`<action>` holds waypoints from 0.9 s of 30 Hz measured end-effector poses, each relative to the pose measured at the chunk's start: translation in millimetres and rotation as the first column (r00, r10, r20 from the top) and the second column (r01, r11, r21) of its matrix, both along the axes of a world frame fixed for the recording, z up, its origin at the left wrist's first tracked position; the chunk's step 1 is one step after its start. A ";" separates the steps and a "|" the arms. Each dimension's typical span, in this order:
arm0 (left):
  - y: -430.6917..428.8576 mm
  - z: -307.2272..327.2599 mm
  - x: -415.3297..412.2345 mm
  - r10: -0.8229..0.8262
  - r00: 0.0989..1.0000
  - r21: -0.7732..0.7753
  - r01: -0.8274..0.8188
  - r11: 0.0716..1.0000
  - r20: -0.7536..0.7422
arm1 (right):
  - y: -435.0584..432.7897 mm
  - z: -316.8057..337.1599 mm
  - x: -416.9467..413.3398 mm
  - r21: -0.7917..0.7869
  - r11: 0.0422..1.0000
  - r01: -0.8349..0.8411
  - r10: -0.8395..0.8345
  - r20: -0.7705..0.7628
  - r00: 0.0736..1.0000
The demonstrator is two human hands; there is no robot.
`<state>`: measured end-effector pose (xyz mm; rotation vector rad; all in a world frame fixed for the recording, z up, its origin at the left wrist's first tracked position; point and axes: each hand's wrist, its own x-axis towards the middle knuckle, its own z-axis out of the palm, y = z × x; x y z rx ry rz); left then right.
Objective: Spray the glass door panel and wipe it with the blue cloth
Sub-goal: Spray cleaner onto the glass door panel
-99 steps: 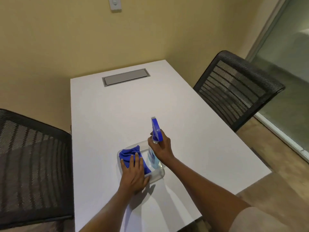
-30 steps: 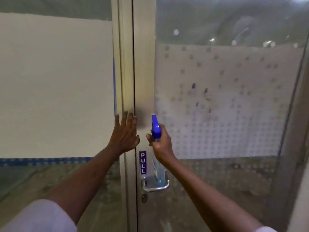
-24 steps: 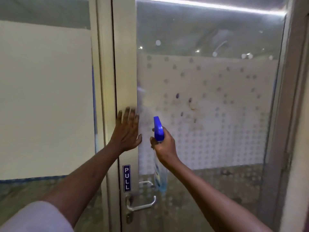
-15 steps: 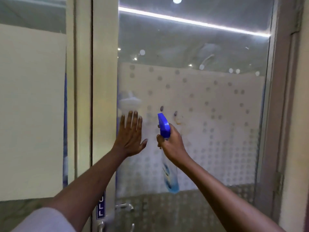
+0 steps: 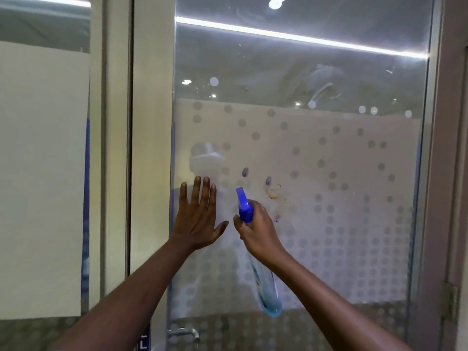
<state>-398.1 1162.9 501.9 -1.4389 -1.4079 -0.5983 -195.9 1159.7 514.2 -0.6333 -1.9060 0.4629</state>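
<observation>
One bottle, no cloth: spraying is under way, wiping is waiting

Two hands are working at one glass door panel. The right hand is gripping one spray bottle, nozzle aiming toward 11 o'clock; the left hand, at its 9 o'clock, is pressing flat, fingers spread, holding nothing. One brown smear is showing at 1 o'clock. The blue cloth is nowhere in view

left hand raised, fingers spread flat, right hand fisted, both forearms extended
</observation>
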 end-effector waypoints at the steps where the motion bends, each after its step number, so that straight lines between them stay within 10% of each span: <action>1: 0.1 0.0 -0.3 0.002 1.000 0.002 -0.002 1.000 -0.002 | 0.9 0.2 -0.7 -0.003 1.000 0.009 -0.009 0.003 1.000; 27: -4.4 0.5 2.6 0.030 0.999 -0.006 -0.030 1.000 -0.021 | -3.5 77.7 46.4 -0.035 0.999 0.023 -0.032 -0.260 0.965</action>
